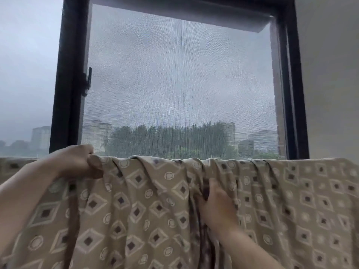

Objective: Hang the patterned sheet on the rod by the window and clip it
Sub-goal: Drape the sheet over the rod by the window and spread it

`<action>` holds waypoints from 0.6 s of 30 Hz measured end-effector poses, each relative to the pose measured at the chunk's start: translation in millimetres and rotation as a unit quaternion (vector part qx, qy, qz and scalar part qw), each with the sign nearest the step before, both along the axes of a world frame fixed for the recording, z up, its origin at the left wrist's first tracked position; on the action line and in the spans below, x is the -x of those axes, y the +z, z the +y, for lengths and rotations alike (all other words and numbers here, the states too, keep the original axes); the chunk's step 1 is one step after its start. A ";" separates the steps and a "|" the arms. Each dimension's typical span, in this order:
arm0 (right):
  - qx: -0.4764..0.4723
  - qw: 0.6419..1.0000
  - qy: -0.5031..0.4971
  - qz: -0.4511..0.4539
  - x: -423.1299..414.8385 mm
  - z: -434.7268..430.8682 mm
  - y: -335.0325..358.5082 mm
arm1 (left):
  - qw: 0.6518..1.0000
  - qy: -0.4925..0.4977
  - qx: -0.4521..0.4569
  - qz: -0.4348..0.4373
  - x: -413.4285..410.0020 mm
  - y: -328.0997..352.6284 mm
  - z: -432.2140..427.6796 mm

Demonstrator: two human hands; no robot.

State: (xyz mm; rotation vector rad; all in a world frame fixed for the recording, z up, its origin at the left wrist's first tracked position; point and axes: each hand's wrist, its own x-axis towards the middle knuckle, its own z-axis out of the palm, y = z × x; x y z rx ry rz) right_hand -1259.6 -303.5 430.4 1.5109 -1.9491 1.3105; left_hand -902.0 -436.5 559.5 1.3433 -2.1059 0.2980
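You are facing a dark-framed window point(71, 78) with a fine mesh screen point(174, 78), a pale wall point(330, 74) to its right. The sheet point(136, 200), soft beige cloth printed with diamonds and rings, is hanging in folds across the window's foot. Your left hand point(77, 162) is clenching its top edge; your right hand point(215, 204) is gripping a bunched fold lower down.

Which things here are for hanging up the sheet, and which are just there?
For the job:
- patterned sheet, draped along the bottom of the window
- left hand, gripping its bunched top edge
- right hand, fingers tucked into a fold lower down
The rod is hidden under the cloth, and no clips show.

Just there:
- window frame
- mesh screen
- wall
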 end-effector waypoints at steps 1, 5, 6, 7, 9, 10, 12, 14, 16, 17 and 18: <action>0.025 1.000 0.003 0.004 0.0 -3.9 -5.0 | 1.000 0.005 0.001 -0.011 -2.1 -2.7 -2.5; 0.035 0.995 0.067 -0.062 8.6 -16.2 -38.6 | 0.997 -0.034 -0.063 -0.012 -2.6 0.1 14.9; 0.028 0.995 0.075 -0.064 12.6 -18.2 -50.7 | 0.995 -0.050 -0.091 0.002 -2.1 3.6 20.7; 0.017 0.994 0.077 -0.069 16.2 -15.6 -60.4 | 0.991 -0.057 -0.118 0.021 -1.8 6.7 25.1; -0.015 0.994 0.083 -0.074 26.2 -9.9 -70.9 | 0.985 -0.067 -0.148 0.060 -1.4 10.0 30.5; -0.033 0.995 0.080 -0.058 30.3 -5.6 -69.6 | 0.987 -0.065 -0.134 0.060 -2.2 10.5 28.9; -0.081 0.995 0.056 -0.017 36.4 1.1 -60.4 | 0.996 -0.051 -0.071 0.013 -5.5 7.5 24.1; -0.120 0.992 0.034 0.029 35.3 11.4 -40.6 | 0.999 -0.029 -0.016 -0.040 -7.7 1.4 20.6; -0.027 0.997 0.044 0.059 29.6 21.4 -9.7 | 0.997 0.010 0.029 -0.073 -6.1 -3.2 19.5; 0.058 0.994 0.043 0.083 26.9 24.0 8.1 | 0.994 0.038 0.046 -0.096 -2.4 -4.8 23.2; 0.120 0.985 0.033 0.122 24.9 24.2 27.2 | 0.989 0.065 0.066 -0.112 1.7 -7.3 24.2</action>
